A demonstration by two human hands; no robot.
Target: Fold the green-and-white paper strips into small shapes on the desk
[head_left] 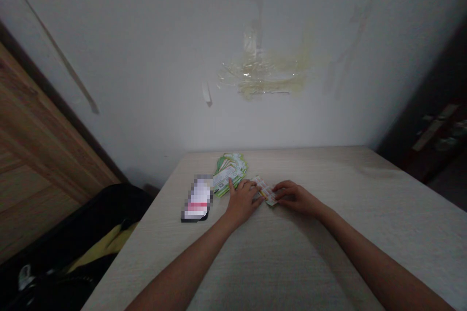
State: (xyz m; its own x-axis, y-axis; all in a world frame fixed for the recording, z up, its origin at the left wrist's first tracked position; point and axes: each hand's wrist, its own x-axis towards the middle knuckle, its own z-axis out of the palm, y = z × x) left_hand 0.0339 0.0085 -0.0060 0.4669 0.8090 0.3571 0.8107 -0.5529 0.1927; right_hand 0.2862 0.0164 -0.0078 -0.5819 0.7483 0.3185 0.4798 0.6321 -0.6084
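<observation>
A small printed paper slip (267, 191) with a pink and white grid and a greenish edge lies on the table between both hands. My left hand (241, 204) rests at its left end, fingers spread, with the fingertips and thumb touching it. At the slip's right edge, the bent fingers and thumb of my right hand (296, 198) are drawn together on it. Just beyond my left hand is a fanned pile of green and white printed slips (230, 173). One outstretched left finger reaches the pile's near edge.
A phone (199, 199) with a blurred-out screen lies left of the pile. The pale wooden table (328, 170) meets a wall (164, 82) marked with old tape. Dark and yellow cloth (105, 248) is beside the table's left edge, near a wooden panel (44, 155).
</observation>
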